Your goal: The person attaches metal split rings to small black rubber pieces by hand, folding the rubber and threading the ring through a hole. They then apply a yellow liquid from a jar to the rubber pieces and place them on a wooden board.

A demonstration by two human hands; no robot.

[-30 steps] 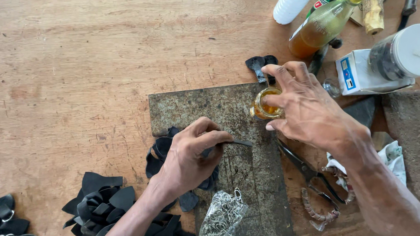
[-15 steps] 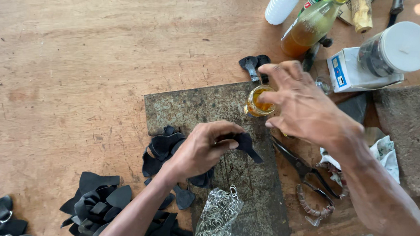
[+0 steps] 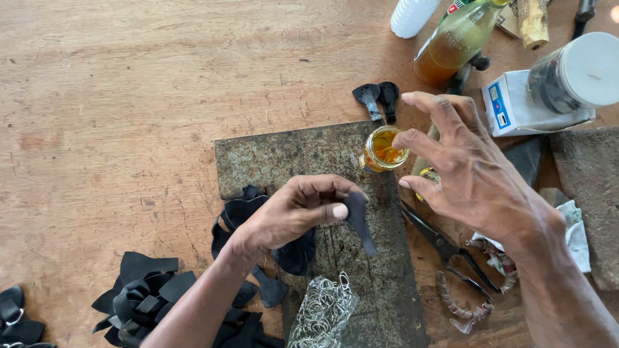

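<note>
My left hand [image 3: 287, 215] pinches a small black strip [image 3: 359, 221] between thumb and fingers, holding it over a dark rusty slab [image 3: 282, 155]. More black pieces [image 3: 234, 216] lie under that hand. A small open jar of yellow liquid [image 3: 382, 149] stands at the slab's far right corner. My right hand [image 3: 476, 181] hovers just right of the jar, fingers spread, index finger tip above the rim. A small brass-coloured thing [image 3: 426, 175] shows under its fingers; whether it is held is unclear.
Pliers-like scissors [image 3: 452, 250] lie right of the slab. A heap of metal rings [image 3: 320, 317] sits at its near end, black pieces [image 3: 141, 292] at the left. An amber bottle [image 3: 454, 41], a white bottle [image 3: 414, 11], a box [image 3: 514, 106] and a white-lidded jar [image 3: 592, 68] stand behind.
My right hand has drawn back to the right off the jar, uncovering it. My left hand has lifted the black strip up and turned it toward the jar.
</note>
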